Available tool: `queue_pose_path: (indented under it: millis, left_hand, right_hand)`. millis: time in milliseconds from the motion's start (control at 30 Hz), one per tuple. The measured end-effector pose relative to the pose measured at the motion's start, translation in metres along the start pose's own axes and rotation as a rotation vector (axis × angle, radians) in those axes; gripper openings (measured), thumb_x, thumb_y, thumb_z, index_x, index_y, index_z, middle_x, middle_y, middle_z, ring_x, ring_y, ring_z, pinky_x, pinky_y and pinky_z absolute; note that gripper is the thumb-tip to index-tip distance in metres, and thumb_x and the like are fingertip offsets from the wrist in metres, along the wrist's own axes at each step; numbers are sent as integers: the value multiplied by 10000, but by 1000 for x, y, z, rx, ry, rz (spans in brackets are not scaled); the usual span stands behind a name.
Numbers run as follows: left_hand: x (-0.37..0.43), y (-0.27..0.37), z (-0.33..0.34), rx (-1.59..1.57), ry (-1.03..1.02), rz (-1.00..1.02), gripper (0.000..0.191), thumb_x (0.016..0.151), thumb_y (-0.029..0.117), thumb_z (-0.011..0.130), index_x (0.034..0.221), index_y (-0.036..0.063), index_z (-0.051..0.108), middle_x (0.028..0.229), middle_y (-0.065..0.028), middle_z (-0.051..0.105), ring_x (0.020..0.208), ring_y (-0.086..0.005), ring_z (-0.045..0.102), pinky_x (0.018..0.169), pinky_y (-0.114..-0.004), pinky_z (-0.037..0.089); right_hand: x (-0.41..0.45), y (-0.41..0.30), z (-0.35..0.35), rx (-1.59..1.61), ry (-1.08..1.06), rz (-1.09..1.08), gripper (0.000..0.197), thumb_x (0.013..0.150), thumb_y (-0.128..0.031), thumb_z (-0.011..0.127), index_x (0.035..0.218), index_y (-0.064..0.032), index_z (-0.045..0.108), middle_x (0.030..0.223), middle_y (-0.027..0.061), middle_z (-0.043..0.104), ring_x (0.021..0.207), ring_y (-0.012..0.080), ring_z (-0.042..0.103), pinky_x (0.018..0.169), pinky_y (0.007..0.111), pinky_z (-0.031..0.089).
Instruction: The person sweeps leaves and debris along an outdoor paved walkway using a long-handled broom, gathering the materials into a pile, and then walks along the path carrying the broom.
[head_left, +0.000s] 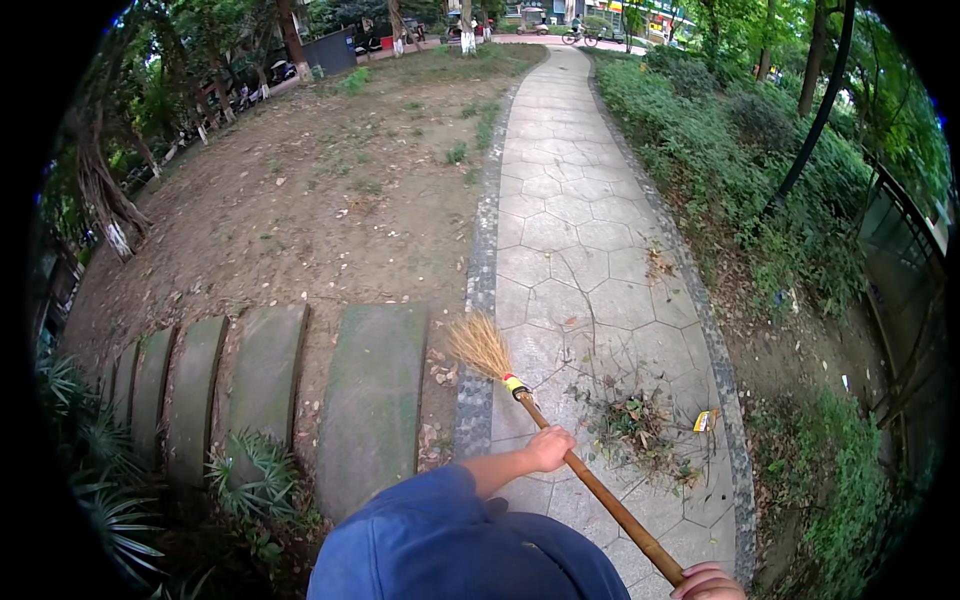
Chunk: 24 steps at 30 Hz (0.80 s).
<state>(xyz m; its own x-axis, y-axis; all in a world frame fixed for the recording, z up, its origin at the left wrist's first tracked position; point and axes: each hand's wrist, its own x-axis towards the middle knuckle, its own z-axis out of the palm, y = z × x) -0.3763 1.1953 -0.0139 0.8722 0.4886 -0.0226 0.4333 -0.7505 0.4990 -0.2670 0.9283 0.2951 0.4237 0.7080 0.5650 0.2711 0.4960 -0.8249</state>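
Note:
My left hand (551, 448) is closed round the bamboo handle (616, 511) of a straw broom, a little below its head. Near the bottom edge, my right hand (707, 583) grips the handle's upper end. The straw bristles (480, 346) fan out over the pebbled left border of the paved path, beside the bare soil. To the right of the handle, a pile of leaves and twigs (639, 426) lies on the paving. A yellow wrapper (705, 421) rests at the pile's right side, and a long thin twig (589, 296) lies farther up the path.
Stone slabs (373, 405) run off to the left, with spiky-leaved plants (255, 476) below them. Pebbled edging (731, 442) and green shrubs (694, 142) border the path's right side. A dark pole (814, 120) rises there. A cyclist (577, 28) is far off at the path's end.

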Motion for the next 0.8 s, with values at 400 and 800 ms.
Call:
queue_pose_path:
  millis: [400,800]
  left_hand:
    - [-15,-13,10,-91,144,-8,196,633,67,549,829,64,548,873,-119,526,908,-280,469,808,-370,384]
    - [-118,-50,-24,23,-680,-239,317,651,213,531,898,21,584,878,-187,588,844,-336,557,725,-414,445]
  right_hand:
    - [-8,0,-6,64,-18,15,101,770,-111,538,739,-31,483,524,76,450,476,201,453,555,398,424]
    - [-11,2,-8,84,-23,28,95,771,-104,533,739,-32,482,514,72,444,462,196,443,543,391,423]
